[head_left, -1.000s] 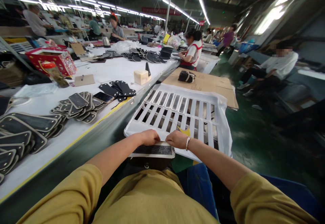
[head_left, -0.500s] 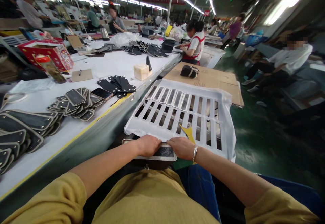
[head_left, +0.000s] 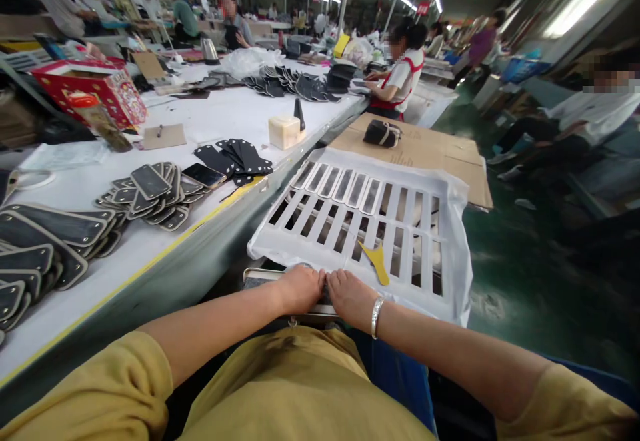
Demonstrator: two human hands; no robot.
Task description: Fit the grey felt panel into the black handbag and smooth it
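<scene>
Low in front of my body lies a dark panel with a pale rim point(head_left: 257, 276), largely covered by my hands. My left hand point(head_left: 300, 289) has its fingers curled down on it. Right beside it, my right hand point(head_left: 349, 296), with a silver bracelet on the wrist, also has bent fingers pressed on the panel. The fingertips of the two hands nearly meet, and anything small between them is hidden. Just beyond is a white cloth-covered slotted rack point(head_left: 270, 244), its far row partly filled with narrow pale-rimmed pieces point(head_left: 345, 186). A yellow forked piece point(head_left: 379, 263) rests on the rack.
On the long white table point(head_left: 175, 131) to the left lie stacks of dark pale-edged pieces point(head_left: 150, 181), black studded pieces point(head_left: 235, 156), a phone point(head_left: 204, 174) and a cream block point(head_left: 284, 132). Cardboard point(head_left: 440, 151) lies behind the rack. A co-worker point(head_left: 400, 78) is at the table's far side.
My fingers have shifted from pinching the panel's far edge to pressing over its top, covering more of it. The whole view has turned slightly left.
</scene>
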